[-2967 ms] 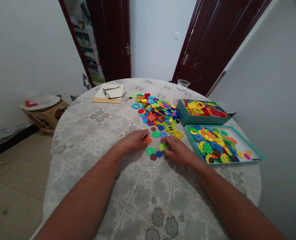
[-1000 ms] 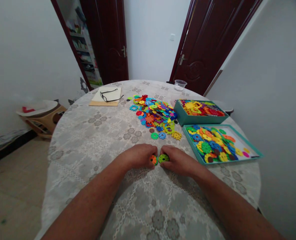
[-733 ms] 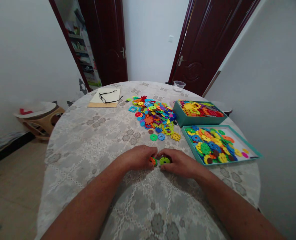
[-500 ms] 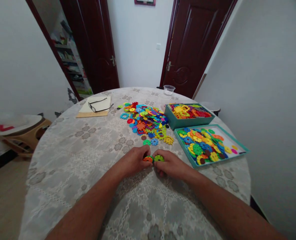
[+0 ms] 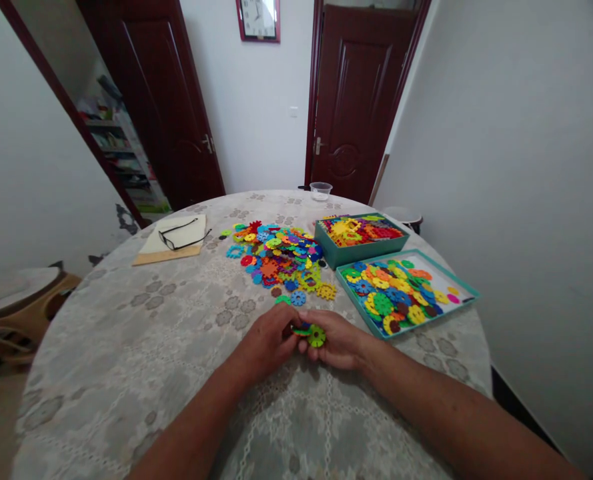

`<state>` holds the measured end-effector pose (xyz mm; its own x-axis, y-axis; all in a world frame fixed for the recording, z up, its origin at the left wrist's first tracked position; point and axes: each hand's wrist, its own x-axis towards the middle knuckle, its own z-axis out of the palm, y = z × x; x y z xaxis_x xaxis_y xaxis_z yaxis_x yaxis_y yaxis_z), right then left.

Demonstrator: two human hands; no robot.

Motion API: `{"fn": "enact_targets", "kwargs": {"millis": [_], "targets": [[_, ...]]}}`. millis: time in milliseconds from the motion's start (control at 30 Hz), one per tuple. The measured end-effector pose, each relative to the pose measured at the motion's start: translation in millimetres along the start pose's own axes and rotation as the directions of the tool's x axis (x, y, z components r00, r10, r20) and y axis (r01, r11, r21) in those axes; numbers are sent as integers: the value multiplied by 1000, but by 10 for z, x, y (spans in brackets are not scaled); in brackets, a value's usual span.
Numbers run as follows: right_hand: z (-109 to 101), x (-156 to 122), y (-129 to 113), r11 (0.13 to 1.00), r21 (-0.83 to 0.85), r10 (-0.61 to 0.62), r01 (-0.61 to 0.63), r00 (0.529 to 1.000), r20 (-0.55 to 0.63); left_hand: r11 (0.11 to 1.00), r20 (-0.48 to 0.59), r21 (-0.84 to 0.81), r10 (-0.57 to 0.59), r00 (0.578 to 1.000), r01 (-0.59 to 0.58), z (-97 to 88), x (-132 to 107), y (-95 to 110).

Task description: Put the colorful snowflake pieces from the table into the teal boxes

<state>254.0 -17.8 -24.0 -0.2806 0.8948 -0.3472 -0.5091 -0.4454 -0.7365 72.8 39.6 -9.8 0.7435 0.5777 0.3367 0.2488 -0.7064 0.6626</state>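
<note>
Close together over the near part of the table, both hands are closed on small notched plastic discs. My right hand grips a lime-green notched disc, its flat face turned up toward me. My left hand pinches a green disc seen nearly edge-on, touching the lime one; a bit of blue shows beside it. Whether the discs are slotted together I cannot tell, since fingers cover the joint. Just beyond the hands lie a blue disc and another green disc.
A heap of coloured gear pieces lies beyond my hands. To the right are a teal box of pieces and a shallow tray of discs. Glasses rest on a notepad at left; a clear bowl stands at the back.
The view has tilted up and shifted right. My hands have turned the discs: the lime disc now faces me more, and the orange face at my left fingers no longer shows.
</note>
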Motion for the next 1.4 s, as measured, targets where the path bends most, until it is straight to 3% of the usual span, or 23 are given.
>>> {"fn": "enact_targets", "kwargs": {"millis": [100, 200, 267, 300, 333, 400, 433, 467, 533, 633, 700, 767, 900, 1000, 1067, 1200, 1400], "targets": [[-2, -45, -90, 996, -51, -82, 80, 996, -42, 996, -67, -72, 51, 996, -55, -50, 9, 34], [-56, -126, -270, 981, -140, -149, 133, 982, -114, 995, -145, -85, 30, 989, -43, -69, 22, 35], [-146, -208, -433, 924, -321, -282, 208, 938, -204, 999, -183, -40, -22, 983, 15, -73, 28, -3], [-214, -257, -522, 847, -475, -390, 238, 886, -252, 998, -208, -2, -56, 977, 56, -76, 30, -34], [-298, -309, -612, 723, -648, -524, 242, 802, -285, 994, -232, 42, -89, 969, 102, -82, 29, -71], [-511, -414, -778, 358, -927, -787, 116, 571, -233, 974, -272, 130, -143, 952, 183, -101, 24, -154], [-631, -461, -848, 194, -981, -878, 19, 449, -165, 963, -286, 166, -158, 945, 211, -114, 20, -194], [-753, -501, -907, 79, -994, -926, -80, 364, -103, 953, -298, 194, -169, 940, 233, -127, 15, -232], [-970, -556, -986, -38, -966, -965, -254, 259, -30, 937, -317, 230, -182, 931, 261, -154, 4, -293], [-1114, -561, -1009, -95, -915, -982, -391, 186, 22, 924, -322, 259, -193, 927, 282, -172, -11, -343], [-1050, -509, -950, -146, -918, -980, -370, 179, 83, 919, -309, 276, -192, 932, 281, -165, -20, -358], [-887, -417, -819, -227, -941, -957, -253, 237, 167, 917, -294, 288, -188, 937, 274, -142, -28, -372], [-534, -159, -397, -330, -944, -839, 22, 452, 304, 918, -259, 308, -171, 951, 249, -78, -42, -409], [-426, 55, -136, -347, -937, -751, -24, 605, 263, 921, -238, 321, -146, 960, 220, -47, -49, -434], [-423, 201, -72, -340, -933, -725, -118, 665, 180, 925, -233, 317, -138, 963, 209, -42, -52, -447], [-430, 493, -158, -302, -913, -718, -275, 696, 27, 917, -247, 332, -143, 959, 222, -51, -62, -473], [-338, 747, -237, -206, -906, -780, -370, 621, -76, 900, -258, 354, -168, 952, 254, -56, -74, -498]]}}
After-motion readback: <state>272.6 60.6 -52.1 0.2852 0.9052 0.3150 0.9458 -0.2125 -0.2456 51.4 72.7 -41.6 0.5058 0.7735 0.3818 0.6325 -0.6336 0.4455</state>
